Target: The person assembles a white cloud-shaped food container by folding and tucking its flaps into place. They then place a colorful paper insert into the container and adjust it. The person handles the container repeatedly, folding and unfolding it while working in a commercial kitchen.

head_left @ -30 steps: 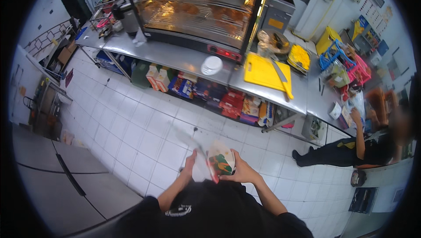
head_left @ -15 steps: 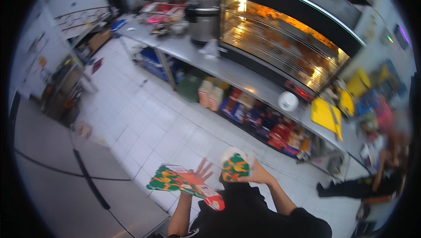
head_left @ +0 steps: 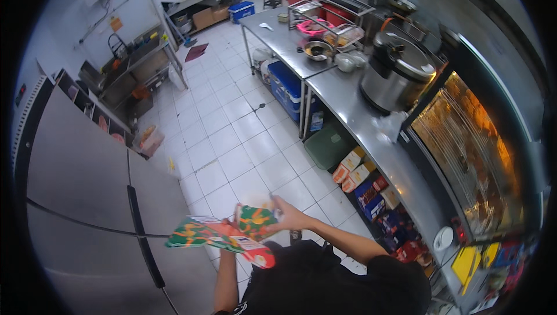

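My left hand [head_left: 234,215] holds a long, flat printed paper packet [head_left: 197,235] patterned in green, orange and red. The packet lies across the palm and hides most of the fingers. Cupped in my right hand [head_left: 292,215] is a small container [head_left: 259,218] with a matching green and orange print and a pale, blurred top. The fingers wrap round its right side. Both things are close together in front of my chest, with the container just behind the packet's right half.
A steel fridge [head_left: 87,170] stands on my left. Along the right runs a steel counter [head_left: 371,123] with a large pot [head_left: 394,74] and a lit glass food warmer [head_left: 464,147]. Boxes [head_left: 354,170] sit beneath it. Further off are a sink [head_left: 93,77] and a blue cooler [head_left: 284,89].
My view has turned left, bringing more of the fridge and far counter in. My right hand has brought the container closer to my left hand, whose spread fingers are now mostly hidden.
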The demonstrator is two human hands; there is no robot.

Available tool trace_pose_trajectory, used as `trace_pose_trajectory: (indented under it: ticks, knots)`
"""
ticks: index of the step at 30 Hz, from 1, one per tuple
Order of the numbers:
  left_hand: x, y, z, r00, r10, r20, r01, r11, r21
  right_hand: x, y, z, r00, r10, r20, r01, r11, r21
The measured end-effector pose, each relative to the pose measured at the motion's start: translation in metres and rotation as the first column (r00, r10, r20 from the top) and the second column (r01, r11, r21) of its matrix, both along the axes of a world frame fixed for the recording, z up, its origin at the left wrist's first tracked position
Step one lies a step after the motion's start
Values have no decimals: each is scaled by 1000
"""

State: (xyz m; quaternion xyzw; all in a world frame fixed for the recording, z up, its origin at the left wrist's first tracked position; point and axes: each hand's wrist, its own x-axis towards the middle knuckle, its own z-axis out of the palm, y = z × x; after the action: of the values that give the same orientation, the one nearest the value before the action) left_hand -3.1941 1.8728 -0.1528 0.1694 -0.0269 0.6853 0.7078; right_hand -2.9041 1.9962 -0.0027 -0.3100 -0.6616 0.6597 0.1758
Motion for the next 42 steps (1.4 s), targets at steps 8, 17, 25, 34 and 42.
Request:
trace_pose_trajectory:
  ticks: [8, 17, 25, 34, 42]
  knots:
    - [-90, 63, -10, 931, 353, 95, -360, 930, 69, -152, 169, -23, 885, 411, -220, -453, 868, -202]
    - [-178, 378, -29, 990, 57, 126, -81, 977, 199, -216, 386, -40, 908, -143, -395, -206, 667, -716]
    - [-284, 700, 47, 940, -322, -111, 339, 915, 217, -227, 581, -1, 686, -587, -430, 346, 783, -516]
    - [-385, 860, 0, 992, -125, -14, 118, 961, -249, -293, 886, 47, 753, -511, -414, 556, 831, -16]
    - [-495, 984, 54, 974, -61, 218, 10, 974, 227, -449, 1132, 115, 893, -5, -450, 347, 644, 682]
